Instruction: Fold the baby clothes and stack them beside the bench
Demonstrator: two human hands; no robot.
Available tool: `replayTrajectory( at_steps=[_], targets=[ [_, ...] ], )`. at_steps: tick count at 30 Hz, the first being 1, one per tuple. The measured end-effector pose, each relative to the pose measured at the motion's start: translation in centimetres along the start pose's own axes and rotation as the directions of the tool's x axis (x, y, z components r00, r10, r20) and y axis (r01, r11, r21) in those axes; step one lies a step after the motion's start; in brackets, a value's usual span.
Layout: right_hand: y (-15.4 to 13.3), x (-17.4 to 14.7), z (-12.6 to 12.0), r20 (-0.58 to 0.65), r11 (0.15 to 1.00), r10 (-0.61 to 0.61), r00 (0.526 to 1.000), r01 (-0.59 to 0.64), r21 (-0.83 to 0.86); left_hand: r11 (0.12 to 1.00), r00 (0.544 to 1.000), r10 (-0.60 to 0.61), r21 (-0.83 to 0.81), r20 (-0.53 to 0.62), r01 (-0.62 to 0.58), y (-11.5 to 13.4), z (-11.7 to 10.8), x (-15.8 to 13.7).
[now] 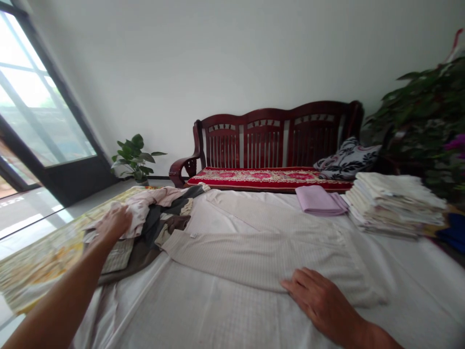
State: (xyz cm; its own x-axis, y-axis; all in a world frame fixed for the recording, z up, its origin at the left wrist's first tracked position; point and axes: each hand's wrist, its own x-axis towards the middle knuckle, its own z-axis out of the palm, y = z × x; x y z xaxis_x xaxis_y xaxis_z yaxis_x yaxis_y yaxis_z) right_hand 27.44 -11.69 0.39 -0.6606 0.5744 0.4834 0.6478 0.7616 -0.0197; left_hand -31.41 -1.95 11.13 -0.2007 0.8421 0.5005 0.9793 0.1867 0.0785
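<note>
Beige waffle-textured cloth, a garment spread flat, fills the middle of the frame on a white sheet that covers the work surface. The right hand, at lower right of centre, lies palm down with its fingers spread on the near edge of that garment, pressing it flat and clasping nothing. The left hand, at left of centre, reaches out along a long forearm and rests on a heap of unfolded clothes, pale pink, dark grey and brown pieces tumbled together; its fingers curl over the pink fabric, but whether they pinch it or merely lie on it cannot be told. The heap touches the left end of the beige garment. Under the heap, toward the left edge of the frame, a yellow patterned cloth shows. At right of centre a folded lilac cloth lies just beside a tall stack of folded cream linens. Behind the surface stands a dark red wooden bench with a red patterned cushion and a black-and-white pillow. A small potted plant stands by the window at left, and a large leafy plant fills the right edge.
</note>
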Motion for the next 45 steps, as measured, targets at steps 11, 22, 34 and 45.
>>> replayTrajectory(
  at_steps=[11, 22, 34, 45],
  targets=[
    [-0.3, -0.2, -0.6, 0.028, 0.996, -0.027, 0.999, 0.024, 0.084, 0.757, 0.714, 0.64, -0.395, 0.286, -0.52, 16.2, 5.9, -10.9],
    [-0.6, 1.0, -2.2, 0.181, 0.969, 0.065, 0.981, -0.105, 0.224, 0.836, 0.775, 0.533, -0.357, 0.341, -0.417, 17.8, 6.3, -10.8],
    [-2.1, 5.8, 1.1, 0.372, 0.943, -0.016, 0.928, -0.11, 0.315, 0.605, 0.567, 0.783, -0.528, 0.256, -0.597, 27.3, 7.9, -12.3],
    [1.9, 2.5, -0.3, 0.275, 0.965, 0.234, 0.933, -0.257, 0.05, 0.527, 0.47, 0.848, -0.494, 0.246, -0.692, 28.2, 7.7, -13.9]
  ],
)
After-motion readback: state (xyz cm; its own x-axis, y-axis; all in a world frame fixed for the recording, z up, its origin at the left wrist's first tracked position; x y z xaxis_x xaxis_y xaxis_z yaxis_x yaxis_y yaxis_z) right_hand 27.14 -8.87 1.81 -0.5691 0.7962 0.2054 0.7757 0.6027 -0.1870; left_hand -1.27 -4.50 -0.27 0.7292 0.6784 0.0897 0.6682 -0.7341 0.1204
